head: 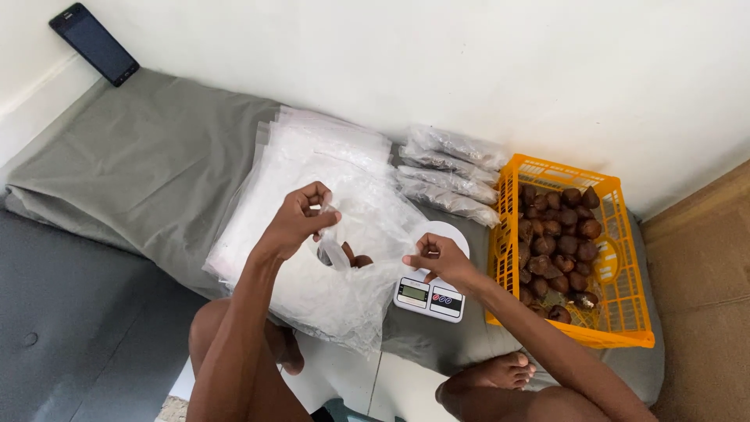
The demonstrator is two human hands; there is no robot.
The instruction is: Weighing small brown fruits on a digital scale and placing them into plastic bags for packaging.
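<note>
1. Two hands work a clear plastic bag (344,258) at the centre of the frame: our left hand (297,220) pinches the bag's upper edge, fingers closed on the film, and our right hand (439,258) grips the opposite edge, fingers curled shut on it.
2. Between them we see the bag's mouth stretched open, with something small and brown inside; we cannot tell how many pieces.
3. Below our right hand sits a small white kitchen scale (432,291), partly covered by the bag.
4. At right stands an orange plastic crate (619,258) of brown round fruits (558,242); filled packets (449,176) lie just above the scale, and a stack of empty bags (312,156) spreads on the grey cloth (148,172).
5. We judge the film slippery: if either pinch loosens, the mouth may collapse and the contents roll off.
6. A phone (94,43) leans in the upper left.
</note>
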